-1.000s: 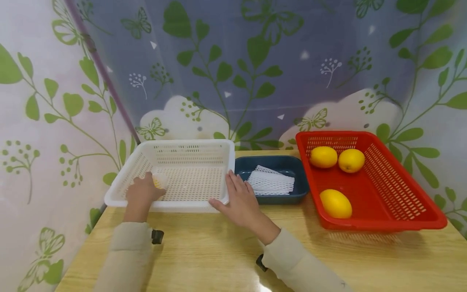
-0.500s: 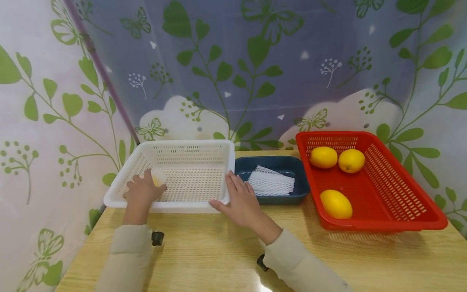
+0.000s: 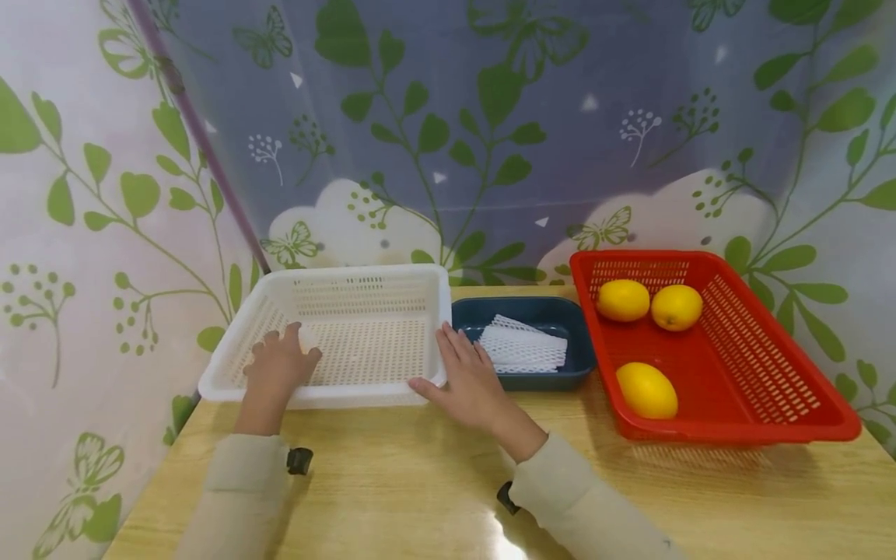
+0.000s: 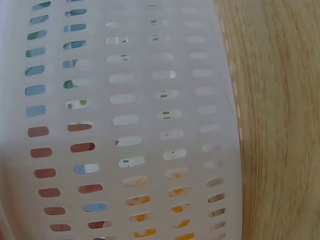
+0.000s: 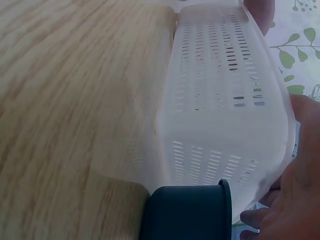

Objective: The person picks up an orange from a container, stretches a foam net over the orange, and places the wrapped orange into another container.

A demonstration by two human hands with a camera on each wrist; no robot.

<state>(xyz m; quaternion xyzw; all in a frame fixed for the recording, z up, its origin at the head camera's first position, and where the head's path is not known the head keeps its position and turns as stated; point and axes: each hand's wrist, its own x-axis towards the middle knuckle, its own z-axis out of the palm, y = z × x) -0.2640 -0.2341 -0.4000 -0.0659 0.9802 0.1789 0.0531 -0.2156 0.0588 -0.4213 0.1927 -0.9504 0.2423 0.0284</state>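
Observation:
My left hand (image 3: 280,364) reaches over the front rim into the white basket (image 3: 364,395), its fingers spread. Beside its fingers inside the basket is a whitish, netted thing (image 3: 306,337), mostly hidden by the hand; orange-yellow shows through the basket's slots in the left wrist view. My right hand (image 3: 470,383) rests on the basket's front right corner, fingers nearly straight along the right rim and thumb at the front rim. In the right wrist view its fingers (image 5: 260,219) show beside the basket wall.
A dark blue tray (image 3: 518,381) with white foam net sleeves (image 3: 523,348) stands right of the white basket. Farther right, a red basket (image 3: 735,430) holds three lemons, one a front lemon (image 3: 647,390). A patterned curtain (image 3: 448,155) hangs behind the wooden table (image 3: 392,482).
The left hand's fingers have spread over the thing in the white basket, and less of its yellow shows. The right hand stays at the corner with a slight shift.

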